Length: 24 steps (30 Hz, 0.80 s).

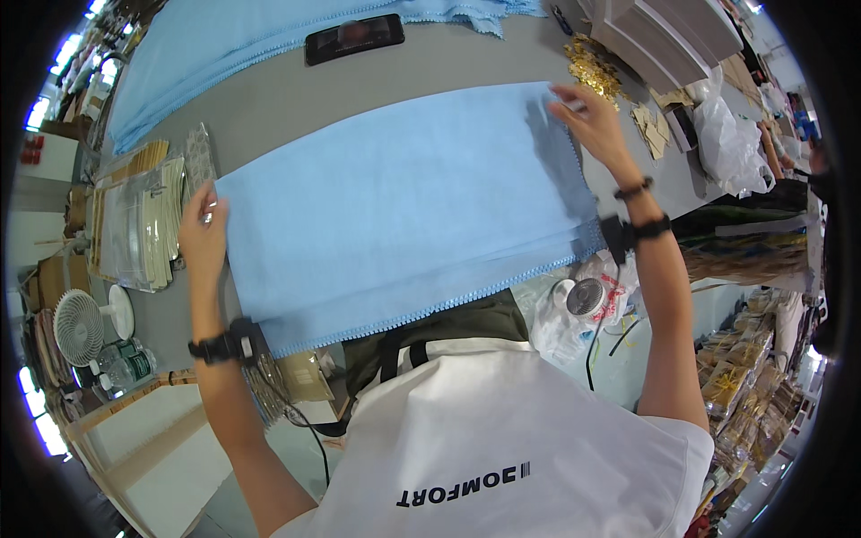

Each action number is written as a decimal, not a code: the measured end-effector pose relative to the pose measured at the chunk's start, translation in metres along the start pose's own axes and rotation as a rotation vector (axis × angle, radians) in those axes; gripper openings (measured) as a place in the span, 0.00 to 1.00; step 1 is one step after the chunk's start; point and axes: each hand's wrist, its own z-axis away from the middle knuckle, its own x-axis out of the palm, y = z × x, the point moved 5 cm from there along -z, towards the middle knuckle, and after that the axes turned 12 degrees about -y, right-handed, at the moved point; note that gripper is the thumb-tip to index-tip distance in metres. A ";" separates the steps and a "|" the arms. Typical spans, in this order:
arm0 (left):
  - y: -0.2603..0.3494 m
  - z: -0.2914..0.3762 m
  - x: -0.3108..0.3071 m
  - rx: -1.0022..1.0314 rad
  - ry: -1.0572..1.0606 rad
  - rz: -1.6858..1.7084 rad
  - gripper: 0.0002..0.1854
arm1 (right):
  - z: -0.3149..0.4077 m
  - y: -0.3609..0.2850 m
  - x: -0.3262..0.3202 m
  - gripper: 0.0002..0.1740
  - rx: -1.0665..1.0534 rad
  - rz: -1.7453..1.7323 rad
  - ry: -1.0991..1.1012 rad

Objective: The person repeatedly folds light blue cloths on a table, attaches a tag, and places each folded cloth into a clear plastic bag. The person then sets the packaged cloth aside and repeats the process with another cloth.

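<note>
A folded light blue cloth (403,202) with a scalloped, stitched edge lies in front of me, its near edge reaching over the table's front toward my lap. My left hand (204,225) touches its left side just below the far left corner. The fingers there are curled, and whether they pinch the fabric is unclear. At the far right corner is my right hand (592,124), slightly blurred, with thumb and fingers apart above the cloth's edge.
More blue cloths (222,40) are stacked at the back, beside a black smartphone (354,39). Packed plastic sleeves (138,222), a white fan (81,326) and water bottles (124,366) stand left. Gold tags (595,70), grey boxes (662,37) and a white plastic bag (730,138) lie right.
</note>
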 end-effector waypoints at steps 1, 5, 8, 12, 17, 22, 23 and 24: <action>0.000 -0.017 0.010 0.003 -0.060 -0.151 0.12 | -0.021 0.004 0.012 0.23 -0.028 0.080 0.021; 0.015 -0.061 0.027 0.058 -0.164 -0.386 0.15 | -0.075 0.013 0.034 0.29 0.207 0.276 -0.102; 0.031 -0.053 0.009 0.115 -0.019 -0.147 0.14 | -0.060 -0.023 0.012 0.19 -0.061 0.046 0.132; 0.031 0.015 -0.024 0.282 0.088 0.313 0.15 | 0.016 -0.052 -0.003 0.08 -0.177 -0.084 0.214; 0.027 0.127 -0.025 0.287 -0.227 0.136 0.18 | 0.110 -0.058 0.014 0.10 -0.179 -0.140 -0.079; 0.010 0.164 -0.002 -0.218 -0.146 -0.221 0.24 | 0.127 -0.082 0.022 0.10 -0.162 0.201 -0.205; 0.007 0.164 -0.003 -0.373 -0.148 -0.259 0.25 | 0.124 -0.092 0.026 0.10 -0.174 0.253 -0.193; 0.011 0.157 -0.001 -0.373 -0.184 -0.129 0.26 | 0.119 -0.107 0.034 0.10 -0.245 0.242 -0.172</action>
